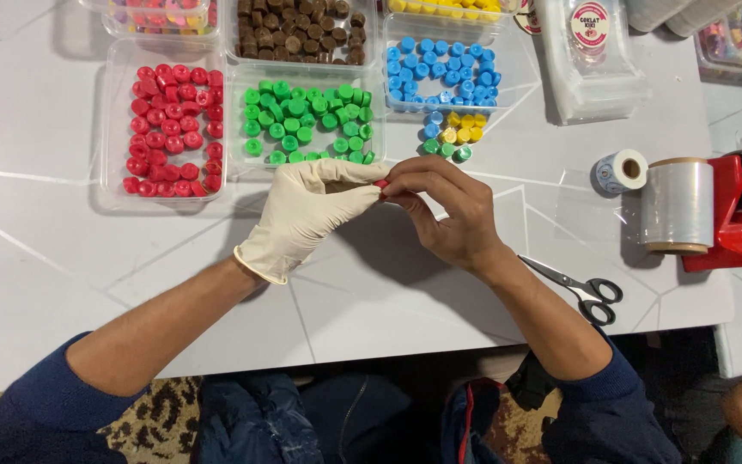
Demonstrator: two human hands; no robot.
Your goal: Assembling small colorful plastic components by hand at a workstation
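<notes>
Here the small red piece (381,183) sits right between the two hands, pinched at the point where their fingertips meet above the white table (62,283). The left hand (302,215), in a cream glove, comes at it from the left with its fingers curled and closed toward the piece; the bare right hand (444,210) comes from the right, thumb and forefinger closed on it. Only a sliver of red shows, so its long axis cannot be told. Both hands touch it, neither clearly nearer; the right seems to hold more of it.

The piece lies just in front of the clear tray of green pieces (307,120), near that tray's front edge. The tray of red pieces (173,129) lies to the left, the blue ones (440,73) behind and to the right. Scissors (581,288) and a red tape dispenser (727,215) rest well apart on the right.
</notes>
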